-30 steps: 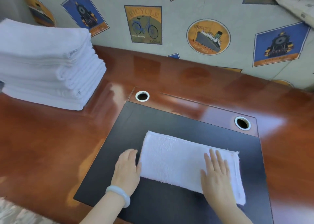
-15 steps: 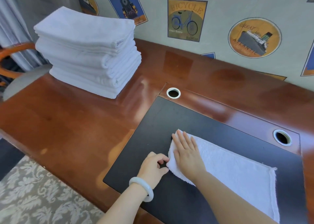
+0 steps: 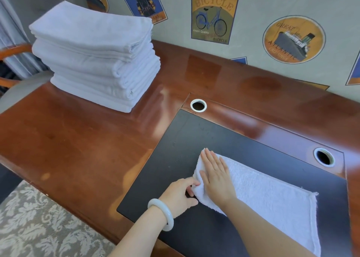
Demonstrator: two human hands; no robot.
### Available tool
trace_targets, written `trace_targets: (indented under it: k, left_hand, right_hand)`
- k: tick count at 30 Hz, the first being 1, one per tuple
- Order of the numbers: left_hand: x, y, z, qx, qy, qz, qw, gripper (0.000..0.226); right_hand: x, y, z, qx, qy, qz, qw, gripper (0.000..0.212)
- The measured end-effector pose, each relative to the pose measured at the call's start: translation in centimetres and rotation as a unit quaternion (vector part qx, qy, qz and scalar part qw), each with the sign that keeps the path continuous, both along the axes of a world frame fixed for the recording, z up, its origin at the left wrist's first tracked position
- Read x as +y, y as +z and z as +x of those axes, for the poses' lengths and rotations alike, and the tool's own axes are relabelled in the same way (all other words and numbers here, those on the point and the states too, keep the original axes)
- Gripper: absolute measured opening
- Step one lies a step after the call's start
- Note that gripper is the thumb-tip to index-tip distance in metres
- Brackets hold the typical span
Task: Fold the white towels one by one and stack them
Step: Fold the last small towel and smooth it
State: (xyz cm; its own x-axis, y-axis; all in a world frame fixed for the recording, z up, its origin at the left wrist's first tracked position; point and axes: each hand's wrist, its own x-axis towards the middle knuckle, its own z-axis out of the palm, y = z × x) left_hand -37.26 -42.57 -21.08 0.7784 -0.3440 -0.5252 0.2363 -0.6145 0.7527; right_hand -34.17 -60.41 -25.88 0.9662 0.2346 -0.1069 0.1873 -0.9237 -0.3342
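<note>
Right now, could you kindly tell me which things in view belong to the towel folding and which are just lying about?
Job: white towel, flat on the black mat; stack of folded towels; left hand pinching the towel's edge; right hand pressing flat on it.
Lying about: wooden desk; bracelet; cable holes; chair.

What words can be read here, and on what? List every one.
"BICYCLE": top of the bicycle picture.
"Finest Quality": same picture, lower left.
"BICYCLE": same picture, bottom right.
"GREAT ATLANTIC": round ship picture; its bottom line is blurred.
Train picture: lettering too blurred to read.
</note>
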Motion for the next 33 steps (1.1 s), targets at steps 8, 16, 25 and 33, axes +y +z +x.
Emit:
trace_targets:
  k: [8, 16, 25, 33]
  left_hand:
    - [0.1, 0.2, 0.0, 0.039, 0.099, 0.082, 0.991, 0.023]
    - [-0.1, 0.1, -0.9, 0.029, 0.114, 0.110, 0.987, 0.021]
    - [-6.1, -0.2, 0.2, -0.275, 0.008, 0.146, 0.950, 0.043]
    - [-6.5, -4.2, 1.9, -0.318, -0.245, 0.301, 0.865, 0.061]
  right_hand:
    - [0.4, -0.5, -0.2, -0.023, -0.015, -0.048, 0.998, 0.061]
    - [0.6, -0.6, -0.4, -0.024, -0.010, -0.066, 0.998, 0.062]
    - [-0.4, 1.6, -1.4, -0.068, -0.193, 0.160, 0.966, 0.053]
    - [-12.8, 0.6, -11.6, -0.044, -0.243, -0.006, 0.969, 0.056]
